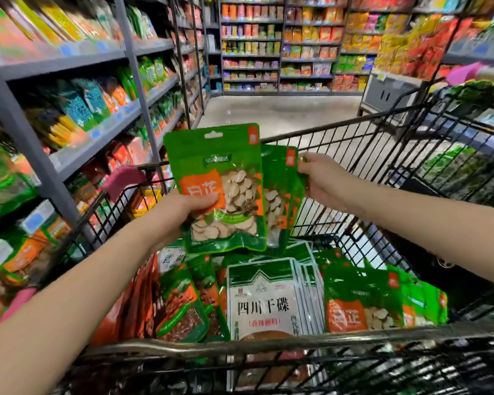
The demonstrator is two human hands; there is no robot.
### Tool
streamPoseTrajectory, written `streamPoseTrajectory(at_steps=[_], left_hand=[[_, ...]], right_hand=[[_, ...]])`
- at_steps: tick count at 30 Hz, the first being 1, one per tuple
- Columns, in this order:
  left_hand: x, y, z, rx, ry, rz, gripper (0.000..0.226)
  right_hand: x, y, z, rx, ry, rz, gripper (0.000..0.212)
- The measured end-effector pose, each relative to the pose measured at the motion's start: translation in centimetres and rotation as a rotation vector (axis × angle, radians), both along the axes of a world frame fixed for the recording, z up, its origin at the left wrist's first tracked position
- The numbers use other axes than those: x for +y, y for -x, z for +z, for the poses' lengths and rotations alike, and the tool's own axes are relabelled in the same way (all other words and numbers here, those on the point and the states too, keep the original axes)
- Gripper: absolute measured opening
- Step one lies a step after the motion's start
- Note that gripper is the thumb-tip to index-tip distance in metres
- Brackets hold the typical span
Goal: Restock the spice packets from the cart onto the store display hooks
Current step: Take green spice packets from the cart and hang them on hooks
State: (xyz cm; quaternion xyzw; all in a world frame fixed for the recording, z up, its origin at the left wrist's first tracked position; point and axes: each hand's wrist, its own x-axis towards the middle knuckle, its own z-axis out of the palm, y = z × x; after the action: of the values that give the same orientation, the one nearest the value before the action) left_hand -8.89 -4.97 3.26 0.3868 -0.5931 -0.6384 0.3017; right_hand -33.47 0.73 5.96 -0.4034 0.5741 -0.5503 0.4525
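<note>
My left hand [190,208] grips a green spice packet [223,166] with an orange label and pale sliced root showing through its window, held upright above the cart. Behind it to the right are more green packets [280,183] of the same kind, and my right hand [322,181] pinches their upper right edge. Below lies the black wire cart [340,138], filled with white packets [264,297] in the middle, matching green packets [365,303] on the right and red-brown packets [180,303] on the left.
Grey shelving [77,149] full of packets runs along the left, close to the cart. A second cart [468,155] with green goods stands on the right. The aisle floor [283,112] stretches ahead to more shelves [280,44] at the far end.
</note>
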Motion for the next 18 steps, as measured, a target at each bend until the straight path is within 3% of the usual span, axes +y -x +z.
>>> streamPoseTrajectory(at_steps=[5, 8, 12, 18], left_hand=[[1.8, -0.2, 1.2, 0.142, -0.001, 0.034, 0.038], [2.8, -0.8, 1.3, 0.182, 0.043, 0.075, 0.015], [3.8, -2.1, 1.9, 0.191, 0.124, 0.183, 0.036], [5.3, -4.9, 2.7, 0.258, 0.151, 0.290, 0.010]], right_hand=[[0.2, -3.0, 3.7, -0.129, 0.101, 0.014, 0.023], [0.3, -4.5, 4.8, -0.186, 0.125, -0.048, 0.023], [0.5, -6.7, 5.5, -0.213, 0.089, -0.156, 0.024], [1.6, -9.9, 6.8, -0.126, 0.145, -0.038, 0.045]])
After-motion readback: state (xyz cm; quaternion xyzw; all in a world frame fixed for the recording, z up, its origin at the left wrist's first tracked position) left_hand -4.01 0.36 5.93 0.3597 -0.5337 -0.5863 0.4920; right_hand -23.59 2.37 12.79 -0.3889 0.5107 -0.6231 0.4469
